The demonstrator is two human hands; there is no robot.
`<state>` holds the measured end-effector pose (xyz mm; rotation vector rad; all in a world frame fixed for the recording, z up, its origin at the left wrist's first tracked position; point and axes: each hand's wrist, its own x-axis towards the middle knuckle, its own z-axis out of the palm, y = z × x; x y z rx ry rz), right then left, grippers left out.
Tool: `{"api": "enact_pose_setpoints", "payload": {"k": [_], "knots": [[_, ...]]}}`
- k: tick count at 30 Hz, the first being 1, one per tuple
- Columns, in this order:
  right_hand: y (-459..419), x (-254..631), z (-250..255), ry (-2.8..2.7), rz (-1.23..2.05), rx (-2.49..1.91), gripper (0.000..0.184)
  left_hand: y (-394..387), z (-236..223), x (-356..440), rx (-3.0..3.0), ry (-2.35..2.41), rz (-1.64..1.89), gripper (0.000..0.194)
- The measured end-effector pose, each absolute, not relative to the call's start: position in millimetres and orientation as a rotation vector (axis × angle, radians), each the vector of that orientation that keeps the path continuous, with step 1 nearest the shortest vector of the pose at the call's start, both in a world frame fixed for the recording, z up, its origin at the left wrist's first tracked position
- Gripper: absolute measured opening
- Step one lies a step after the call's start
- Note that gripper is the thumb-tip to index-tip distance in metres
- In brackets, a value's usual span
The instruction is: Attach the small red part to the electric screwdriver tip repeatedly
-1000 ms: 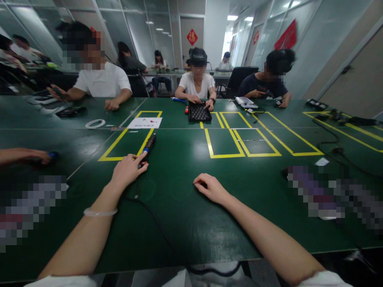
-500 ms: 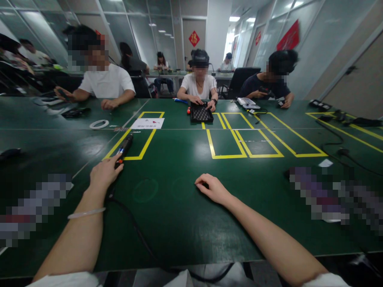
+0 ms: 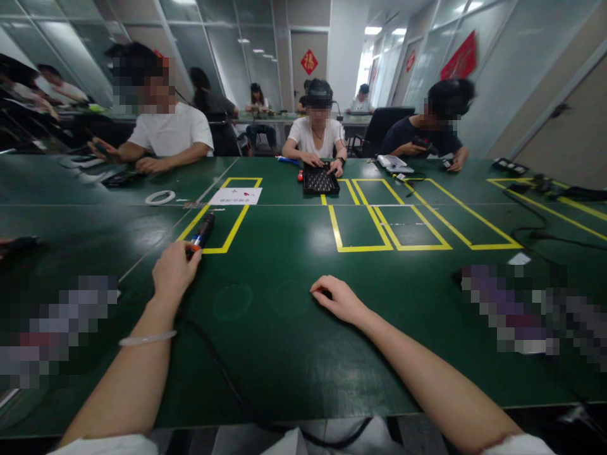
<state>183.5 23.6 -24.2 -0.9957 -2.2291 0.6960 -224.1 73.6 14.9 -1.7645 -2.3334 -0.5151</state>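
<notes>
Hands and handheld tool at a green table (image 3: 279,354). The left hand (image 3: 174,272), palm down, closes its fingers over the near end of a dark handheld tool (image 3: 203,230) with a blue band and an orange part; the undersides of the fingers are hidden. The tool points away from the wearer, across the near left corner of a yellow tape outline (image 3: 234,230). A black cable (image 3: 215,363) runs from beside the left forearm toward the near table edge. The right hand (image 3: 339,299) rests on the table, well apart from the tool, its fingers curled and the thumb and index tips drawn together.

Writing: a red diamond sign (image 3: 309,62) on the far door bears the character 福. A white sheet (image 3: 236,196) at the far end of the tape outline carries inverted print, too small to read, beside small dark and red marks. The lettering on the large red sign (image 3: 459,57) at right is illegible.

Surroundings: a white ring (image 3: 160,198) lies left of the sheet. Across the table, a person in white (image 3: 317,134) has both hands at a black tray (image 3: 321,179), near a red object (image 3: 300,175).
</notes>
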Motion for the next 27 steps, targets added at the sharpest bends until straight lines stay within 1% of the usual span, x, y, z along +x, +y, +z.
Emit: {"api": "enact_pose_setpoints", "payload": {"k": [2,5,9,13,14,15,18,20,24,27], "knots": [[24,183,-24,-2.233,0.696,-1.000,0.009,76,13,-205,-1.918,-2.327,-0.777,0.036],[23,182,-24,-2.227,0.704,-1.005,0.009,74,10,-160,-2.447,-2.244,-1.080,0.038],[21,180,-26,-2.217,0.722,-0.995,0.013,51,9,-92,-3.165,-2.028,-1.035,0.040],[18,175,-26,-2.235,0.738,-0.956,0.036,26,10,-51,-3.522,-1.893,-0.884,0.052],[17,174,-25,-2.254,0.731,-0.942,0.037,22,10,-47,-3.574,-1.846,-0.856,0.053],[16,172,-24,-2.276,0.719,-0.928,0.034,19,10,-44,-3.618,-1.797,-0.828,0.054],[15,170,-21,-2.340,0.679,-0.905,0.016,16,10,-42,-3.662,-1.716,-0.803,0.053],[15,170,-21,-2.345,0.672,-0.927,0.010,16,11,-42,-3.654,-1.705,-0.800,0.051],[16,172,-25,-2.288,0.700,-0.995,0.010,14,14,-41,-3.536,-1.636,-0.856,0.033],[17,173,-26,-2.248,0.759,-1.009,0.012,10,14,-39,-3.374,-1.567,-0.788,0.023]]}}
